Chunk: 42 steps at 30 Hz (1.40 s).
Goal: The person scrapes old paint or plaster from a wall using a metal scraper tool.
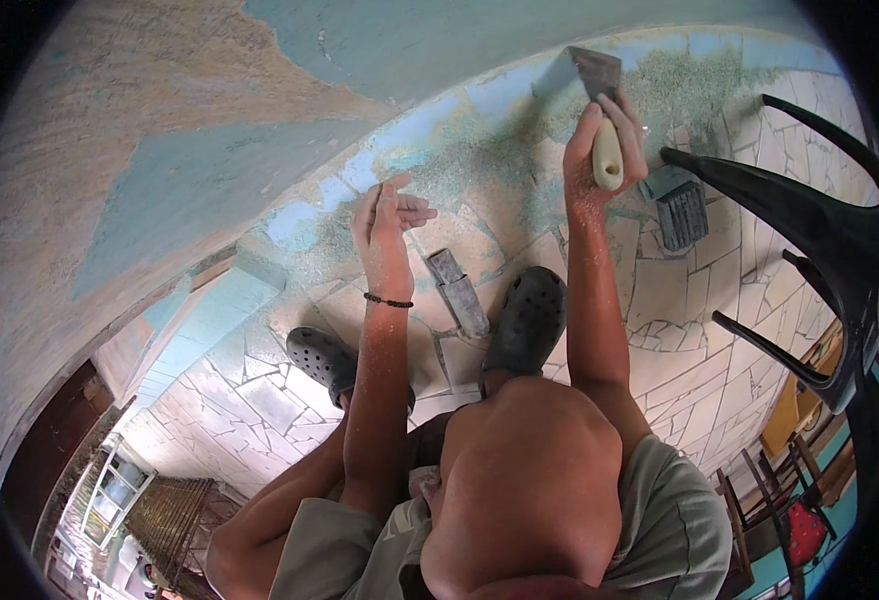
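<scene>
My right hand point(604, 150) is closed round the cream handle of a scraper point(608, 160). Its dark, flat blade point(596, 72) points away from me, up at the foot of the wall point(459, 60). My left hand point(387, 225), with a dark beaded bracelet at the wrist, is held off to the left near the wall's base. Its fingers are loosely stretched and nothing shows in them. Blue-green paint flakes and dust point(659, 95) are strewn along the floor edge by the wall. White dust covers both hands and forearms.
Between my dark clogs point(526, 320) lies a long grey dusty block-like tool point(459, 293). A dark ridged block point(682, 217) rests on the stone-pattern floor point(664, 290) right of my right forearm. Black chair legs point(759, 185) reach in from the right. A light-blue ledge point(214, 310) stands at left.
</scene>
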Available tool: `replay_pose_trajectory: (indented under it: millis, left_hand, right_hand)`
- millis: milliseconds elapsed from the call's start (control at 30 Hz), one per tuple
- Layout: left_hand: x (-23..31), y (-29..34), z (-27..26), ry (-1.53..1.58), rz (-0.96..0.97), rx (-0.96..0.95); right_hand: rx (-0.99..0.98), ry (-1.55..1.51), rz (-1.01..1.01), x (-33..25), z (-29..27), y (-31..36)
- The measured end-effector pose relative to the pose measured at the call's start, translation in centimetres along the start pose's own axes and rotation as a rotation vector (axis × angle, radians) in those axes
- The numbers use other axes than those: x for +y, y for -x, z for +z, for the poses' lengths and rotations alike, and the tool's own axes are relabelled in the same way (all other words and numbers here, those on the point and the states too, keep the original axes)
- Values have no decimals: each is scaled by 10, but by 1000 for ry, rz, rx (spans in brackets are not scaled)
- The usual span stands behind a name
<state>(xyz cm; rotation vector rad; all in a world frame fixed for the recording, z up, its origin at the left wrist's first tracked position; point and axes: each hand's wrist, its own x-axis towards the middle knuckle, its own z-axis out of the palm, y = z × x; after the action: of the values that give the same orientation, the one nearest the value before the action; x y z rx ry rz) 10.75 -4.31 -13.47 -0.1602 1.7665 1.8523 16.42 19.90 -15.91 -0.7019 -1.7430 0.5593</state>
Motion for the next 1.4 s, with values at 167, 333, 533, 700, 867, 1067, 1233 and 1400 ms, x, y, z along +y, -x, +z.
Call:
replay_pose_trajectory:
  millis: [167,333,533,700,867,1067,1233,1400]
  left_hand:
    - [3,11,1,-46,-5,-32]
    - [-4,28,-7,-54,-59,-36]
    - [-1,30,-6,-73,-6,37]
    - [-27,16,-24,-55,61,88]
    - [-34,8,-28,584,12,173]
    - [-20,28,-36,891,32,246]
    - [-27,24,-45,467,87,397]
    - [-26,19,-38,415,-81,363]
  right_hand:
    - [-149,-103,110,-30,-1,14]
    - [-360,-290,81,-68,7,40]
    - [-471,-496,106,-107,27,64]
    - [-539,-556,88,-143,41,73]
    - [-648,-572,111,-168,50,92]
    - [-801,-753,163,-189,56,121]
    - [-731,-721,170,-176,58,122]
    - [-645,-584,115,-137,41,92]
